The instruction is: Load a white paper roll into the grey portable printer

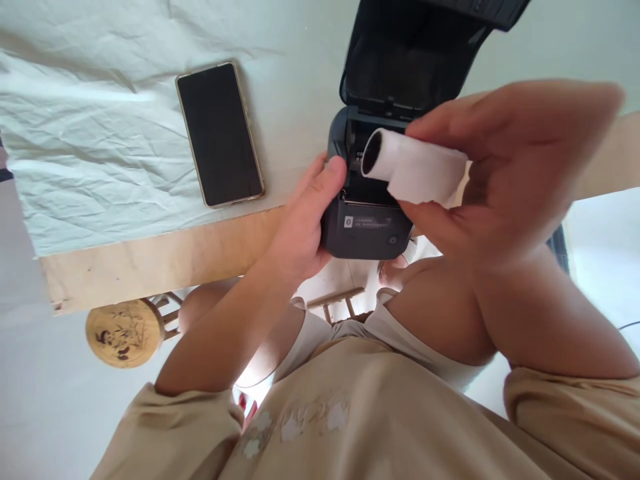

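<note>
- Right hand (505, 167) is gripping paper roll (415, 172) just above open printer (365, 220), lid raised.
- Left hand (305, 227) is clasping printer's left side at tabletop (150, 257) edge.
- Phone (219, 133) is lying on cloth (90, 133) nearby.
- Risk: roll is unwinding or seating crooked if grip is slackening; printer, overhanging edge, is liable to slip.

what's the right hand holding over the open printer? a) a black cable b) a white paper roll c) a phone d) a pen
b: the right hand pinches a white paper roll with a hollow core just above the open compartment of the dark printer, which the left hand steadies at its side; the phone lies apart on the cloth.
</note>
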Demonstrator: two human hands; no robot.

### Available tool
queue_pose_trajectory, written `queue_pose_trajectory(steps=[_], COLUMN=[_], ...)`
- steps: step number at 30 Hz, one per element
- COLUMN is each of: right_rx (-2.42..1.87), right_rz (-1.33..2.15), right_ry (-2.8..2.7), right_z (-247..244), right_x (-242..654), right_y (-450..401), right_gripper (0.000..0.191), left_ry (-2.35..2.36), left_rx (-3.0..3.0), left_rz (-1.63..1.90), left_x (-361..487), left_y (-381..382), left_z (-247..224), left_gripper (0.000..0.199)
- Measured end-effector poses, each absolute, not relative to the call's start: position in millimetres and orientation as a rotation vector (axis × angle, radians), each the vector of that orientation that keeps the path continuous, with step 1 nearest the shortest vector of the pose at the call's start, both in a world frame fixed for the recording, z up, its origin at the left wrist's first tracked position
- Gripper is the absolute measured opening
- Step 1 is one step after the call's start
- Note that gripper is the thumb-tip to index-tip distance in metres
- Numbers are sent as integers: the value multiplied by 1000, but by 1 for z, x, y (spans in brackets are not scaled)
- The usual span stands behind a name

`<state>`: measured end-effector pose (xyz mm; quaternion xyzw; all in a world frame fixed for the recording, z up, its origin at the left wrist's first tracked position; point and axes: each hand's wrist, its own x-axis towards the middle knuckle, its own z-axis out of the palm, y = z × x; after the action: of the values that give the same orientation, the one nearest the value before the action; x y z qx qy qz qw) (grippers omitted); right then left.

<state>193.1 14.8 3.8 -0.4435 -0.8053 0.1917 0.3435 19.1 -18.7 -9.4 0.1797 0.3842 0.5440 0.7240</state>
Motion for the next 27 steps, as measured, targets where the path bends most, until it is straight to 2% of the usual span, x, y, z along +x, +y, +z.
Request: queue_pose_trajectory(steps=[4,7,13,20,27], right_rx=[-943,-921,-810,-697,-573], right_rz=[219,251,225,147,142], right_ry=[-2101,-2079,-2147,-2117,-2165], right_z=[9,9,4,2,2], right_x=[187,185,188,191,186], right_y=[22,25,31,31,19], right_gripper=[24,20,26,10,13], left_ry=[904,838,827,757,713], left_rx=[398,405,466,476,505], left_rz=[1254,1255,1276,1313,1308], left_x=[24,24,22,20,14], left_y=[-21,-22,-22,-21,-19], left_z=[-9,-10,-14,-26,-22], left_gripper=[29,32,27,27,45])
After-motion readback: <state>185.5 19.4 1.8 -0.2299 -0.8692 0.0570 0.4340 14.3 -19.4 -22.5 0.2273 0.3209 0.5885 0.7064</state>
